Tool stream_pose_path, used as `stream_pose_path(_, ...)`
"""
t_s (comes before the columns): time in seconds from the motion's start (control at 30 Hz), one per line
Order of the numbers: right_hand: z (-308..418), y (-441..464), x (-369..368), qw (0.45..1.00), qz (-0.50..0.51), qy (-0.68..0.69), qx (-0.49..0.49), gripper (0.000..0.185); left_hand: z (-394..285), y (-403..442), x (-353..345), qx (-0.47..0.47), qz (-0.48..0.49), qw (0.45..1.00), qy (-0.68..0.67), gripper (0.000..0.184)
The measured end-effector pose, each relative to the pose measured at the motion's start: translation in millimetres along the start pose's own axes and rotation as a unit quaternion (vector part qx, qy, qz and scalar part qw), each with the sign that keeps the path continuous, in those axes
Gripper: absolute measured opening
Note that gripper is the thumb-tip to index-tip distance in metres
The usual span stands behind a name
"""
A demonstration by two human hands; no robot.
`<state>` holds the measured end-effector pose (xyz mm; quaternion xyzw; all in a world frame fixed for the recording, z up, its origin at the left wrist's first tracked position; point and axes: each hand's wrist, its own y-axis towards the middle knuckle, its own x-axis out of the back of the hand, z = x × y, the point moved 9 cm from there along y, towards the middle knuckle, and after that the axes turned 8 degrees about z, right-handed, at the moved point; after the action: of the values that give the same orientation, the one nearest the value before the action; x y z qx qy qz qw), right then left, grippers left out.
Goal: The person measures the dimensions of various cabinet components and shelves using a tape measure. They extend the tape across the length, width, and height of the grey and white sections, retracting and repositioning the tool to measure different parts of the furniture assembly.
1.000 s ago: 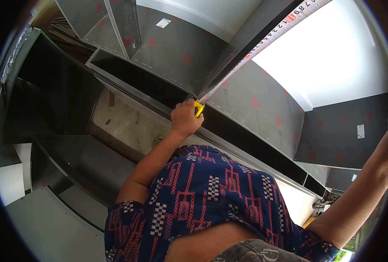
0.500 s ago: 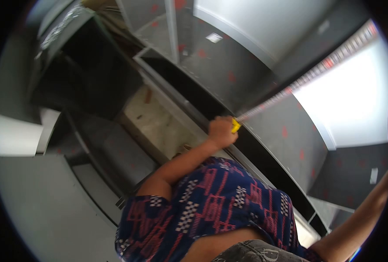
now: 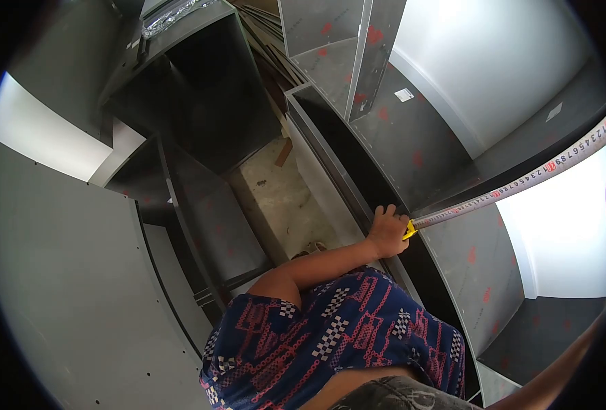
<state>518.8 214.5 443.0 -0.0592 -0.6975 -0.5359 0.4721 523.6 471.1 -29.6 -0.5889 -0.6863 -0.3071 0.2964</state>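
My left hand is closed around a yellow tape measure, at the edge of a long dark cabinet channel. From its case the white tape blade, with black and red numbers, runs out to the upper right and leaves the view at the right edge. The blade passes over the grey panels of an open cabinet. Of my right arm only part shows at the lower right; its hand is out of sight.
A dark open cabinet box stands at the upper left, with long strips beside it. Another dark cabinet and a large grey panel are on the left. Concrete floor shows between the cabinets.
The view has shifted, so the cabinets and my left hand appear farther right and lower. The tape blade, blurred before, is now sharp and curves slightly. My left hand keeps its hold.
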Motion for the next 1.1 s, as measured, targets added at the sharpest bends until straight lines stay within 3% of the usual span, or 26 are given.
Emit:
stream_pose_path(0.33, 5, -1, -3, 1.000, -0.002, 0.004, 0.020, 0.017, 6, 3, -3, 0.024, -0.024, 0.999, 0.002, 0.042)
stream_pose_path(0.4, 8, 2, -10, 1.000, -0.008, 0.012, 0.021, 0.017, 2, 1, -2, 0.002, -0.067, 0.997, 0.029, 0.036)
stream_pose_path(0.5, 4, 3, -13, 1.000, -0.011, 0.017, 0.017, 0.017, 4, 5, -9, 0.020, -0.016, 0.999, 0.029, 0.040)
stream_pose_path(1.1, -6, 3, -10, 1.000, -0.007, 0.018, -0.003, 0.017, 7, 11, -31, 0.021, 0.034, 0.997, 0.062, 0.038)
